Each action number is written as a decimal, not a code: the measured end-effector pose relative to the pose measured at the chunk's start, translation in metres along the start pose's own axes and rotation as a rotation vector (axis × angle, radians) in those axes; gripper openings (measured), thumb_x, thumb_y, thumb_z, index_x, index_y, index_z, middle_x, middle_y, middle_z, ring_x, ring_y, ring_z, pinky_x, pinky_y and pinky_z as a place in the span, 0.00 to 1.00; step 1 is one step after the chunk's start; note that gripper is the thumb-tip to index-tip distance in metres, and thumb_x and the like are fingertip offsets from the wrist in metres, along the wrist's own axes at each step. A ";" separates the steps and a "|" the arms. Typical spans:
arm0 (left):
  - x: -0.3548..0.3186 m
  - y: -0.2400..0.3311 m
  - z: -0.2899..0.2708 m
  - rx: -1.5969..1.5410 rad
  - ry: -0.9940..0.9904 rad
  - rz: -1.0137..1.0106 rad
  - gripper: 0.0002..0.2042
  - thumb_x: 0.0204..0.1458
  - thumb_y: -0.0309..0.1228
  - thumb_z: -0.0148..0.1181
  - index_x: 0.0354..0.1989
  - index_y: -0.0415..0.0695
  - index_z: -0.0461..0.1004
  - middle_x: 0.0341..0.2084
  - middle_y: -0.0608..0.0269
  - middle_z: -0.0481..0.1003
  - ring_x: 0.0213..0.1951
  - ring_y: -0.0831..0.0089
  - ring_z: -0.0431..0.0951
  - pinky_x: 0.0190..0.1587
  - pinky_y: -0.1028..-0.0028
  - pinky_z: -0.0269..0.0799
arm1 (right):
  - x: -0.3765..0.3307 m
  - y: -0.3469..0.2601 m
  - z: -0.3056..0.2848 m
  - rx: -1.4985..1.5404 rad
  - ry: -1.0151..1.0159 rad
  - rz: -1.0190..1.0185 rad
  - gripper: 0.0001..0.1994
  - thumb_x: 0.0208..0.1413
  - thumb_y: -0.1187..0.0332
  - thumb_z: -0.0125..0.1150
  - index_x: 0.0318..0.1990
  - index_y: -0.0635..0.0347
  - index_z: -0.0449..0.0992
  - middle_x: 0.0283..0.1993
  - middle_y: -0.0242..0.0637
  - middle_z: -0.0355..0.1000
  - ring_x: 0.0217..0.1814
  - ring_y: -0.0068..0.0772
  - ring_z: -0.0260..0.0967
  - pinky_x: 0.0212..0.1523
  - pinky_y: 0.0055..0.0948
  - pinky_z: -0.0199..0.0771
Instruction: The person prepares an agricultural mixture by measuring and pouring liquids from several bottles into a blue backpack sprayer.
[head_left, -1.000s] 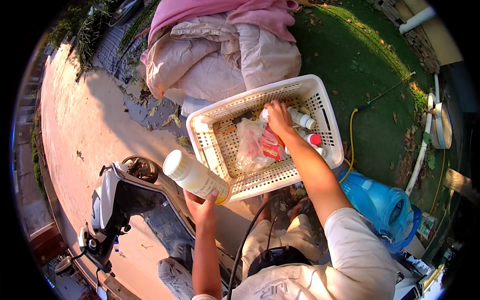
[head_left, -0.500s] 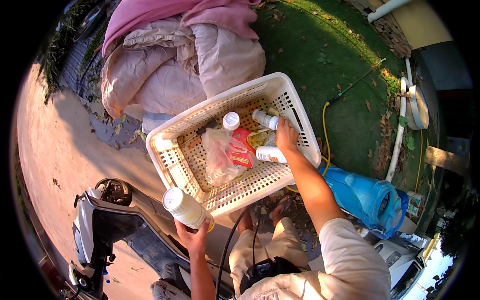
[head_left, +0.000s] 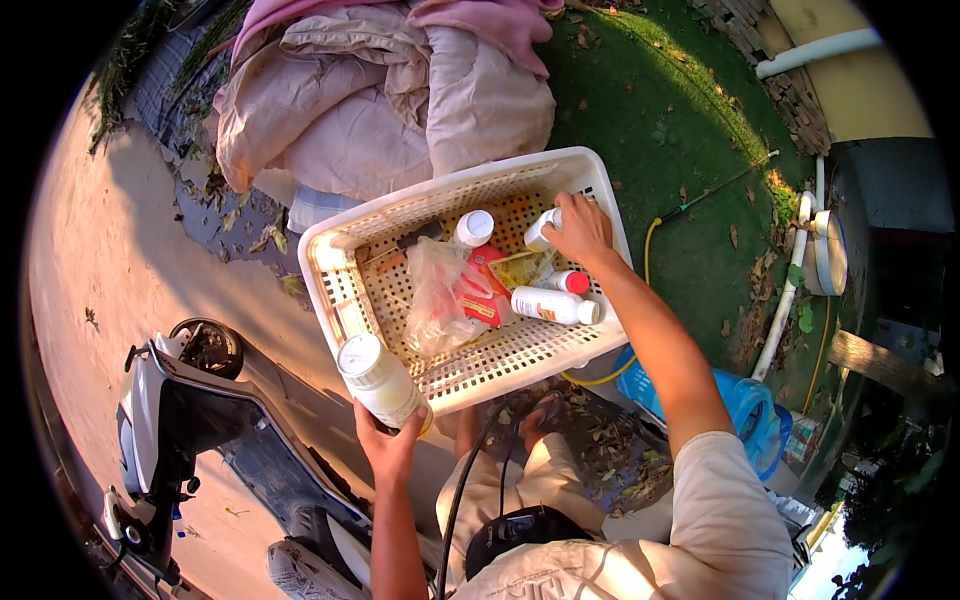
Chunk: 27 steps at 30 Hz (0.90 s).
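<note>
While most of the top of the shot is taken up by a big pile of pinkish bedding (head_left: 380,100) dumped on the grass (head_left: 680,160), the main thing is the white perforated laundry basket (head_left: 345,300) sitting right below it. Off to the lower left there's a white and dark scooter (head_left: 165,420) parked on the pavement, and on the right a blue plastic water jug (head_left: 745,410) just past the basket's corner, with a yellow hose (head_left: 650,250) curling along the basket's right side.

Inside the basket: a crumpled clear plastic bag (head_left: 435,300) in the middle, a red packet (head_left: 480,290) touching it, a white bottle with a red cap (head_left: 550,305) lying on its side, and a white-capped bottle (head_left: 473,228) standing near the back wall.

The right hand (head_left: 580,230) is reaching into the far right corner of the basket, grip clenched around a small white bottle (head_left: 540,232) near the rim. The left hand (head_left: 390,440) is out in front of the basket's near edge, grip wrapped around the bottom of a pale yellow bottle with a white lid (head_left: 378,378), held tilted up against the basket's front wall
</note>
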<state>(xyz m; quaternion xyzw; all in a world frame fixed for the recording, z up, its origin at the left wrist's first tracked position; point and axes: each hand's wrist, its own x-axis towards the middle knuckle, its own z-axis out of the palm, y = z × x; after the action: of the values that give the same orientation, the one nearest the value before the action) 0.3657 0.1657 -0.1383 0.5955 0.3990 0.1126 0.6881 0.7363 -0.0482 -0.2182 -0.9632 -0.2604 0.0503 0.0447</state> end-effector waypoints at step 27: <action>0.014 0.035 0.037 0.135 -0.230 0.192 0.29 0.44 0.25 0.73 0.56 0.38 0.69 0.44 0.56 0.78 0.44 0.66 0.79 0.50 0.65 0.75 | -0.056 -0.037 -0.546 -0.200 0.215 0.096 0.32 0.53 0.38 0.47 0.30 0.59 0.85 0.35 0.49 0.80 0.38 0.52 0.78 0.40 0.44 0.76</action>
<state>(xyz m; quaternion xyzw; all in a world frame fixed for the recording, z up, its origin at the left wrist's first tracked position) 0.4118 0.1569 -0.1132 0.6848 0.2654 0.0819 0.6738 0.7354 -0.0775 0.3312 -0.9740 -0.2114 -0.0772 -0.0261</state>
